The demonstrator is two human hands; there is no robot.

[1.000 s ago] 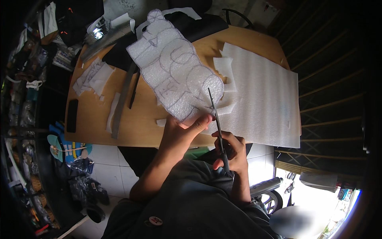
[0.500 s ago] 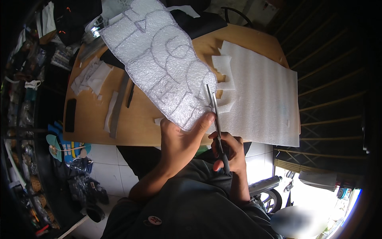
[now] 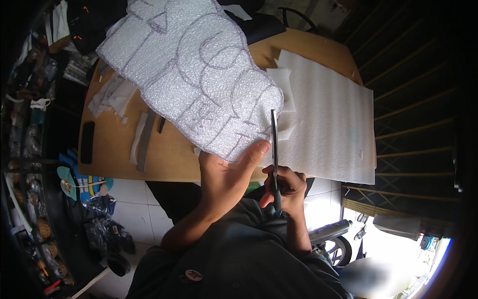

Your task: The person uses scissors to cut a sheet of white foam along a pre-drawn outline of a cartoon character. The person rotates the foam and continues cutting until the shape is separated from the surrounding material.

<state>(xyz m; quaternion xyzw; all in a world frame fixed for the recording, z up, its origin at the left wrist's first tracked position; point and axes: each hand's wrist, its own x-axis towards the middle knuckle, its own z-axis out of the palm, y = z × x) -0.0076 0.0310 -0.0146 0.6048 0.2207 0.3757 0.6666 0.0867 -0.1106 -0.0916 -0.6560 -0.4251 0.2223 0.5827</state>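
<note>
My left hand (image 3: 226, 179) grips the lower end of a white foam sheet (image 3: 184, 74), thumb on top and fingers underneath. Dark outlines are drawn across the sheet, which is held up over the table and cut to a curved shape. In my right hand (image 3: 288, 189) is a pair of scissors (image 3: 274, 149) with dark handles, pointing away from me. Their long blades look closed or nearly so, lying along the sheet's right edge, just right of my left thumb. Whether the blades touch the foam I cannot tell.
A larger white foam sheet (image 3: 328, 119) covers the right of the wooden table (image 3: 109, 162). At left are foam scraps (image 3: 114, 97), a metal ruler (image 3: 145, 144), a dark pen (image 3: 162, 125) and a black phone (image 3: 87, 142). Crowded shelves (image 3: 32, 199) stand farther left.
The drawn foam sheet has come closer and spread left and right, its right edge shifting over the blades. The scissors have closed and turned more upright. My left hand has barely moved.
</note>
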